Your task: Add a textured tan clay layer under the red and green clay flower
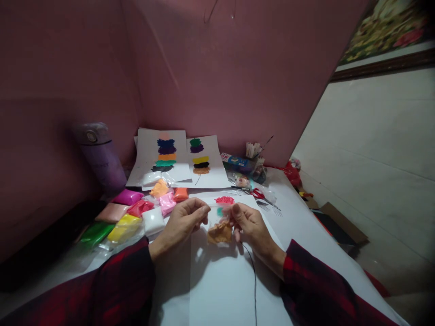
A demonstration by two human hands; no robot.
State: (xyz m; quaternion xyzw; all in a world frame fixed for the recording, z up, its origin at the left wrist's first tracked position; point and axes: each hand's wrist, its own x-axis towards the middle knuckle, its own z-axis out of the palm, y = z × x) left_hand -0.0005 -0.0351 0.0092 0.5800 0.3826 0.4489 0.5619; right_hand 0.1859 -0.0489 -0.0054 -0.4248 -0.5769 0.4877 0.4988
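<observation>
A small clear plastic packet with a tan-brown, clay-like lump (219,233) in its lower part hangs between my hands above a white sheet of paper (217,285). My left hand (190,216) pinches its upper left edge, thumb against forefinger. On the other side my right hand (248,222) grips the upper right edge between thumb and fingers. Through and behind the plastic show a teal patch (220,212) and a pink-red scribbled patch (224,199) on the paper. A thin dark line or thread (254,271) runs down from below my right hand; I cannot tell which.
Several coloured packets (125,227) lie at left, near a purple bottle (102,158). Sheets with colour swatches (146,154) lean at the back by the pink wall. Red-handled scissors (258,194), bagged items and a brush (267,146) lie back right. A cardboard box (343,222) sits beyond the table edge.
</observation>
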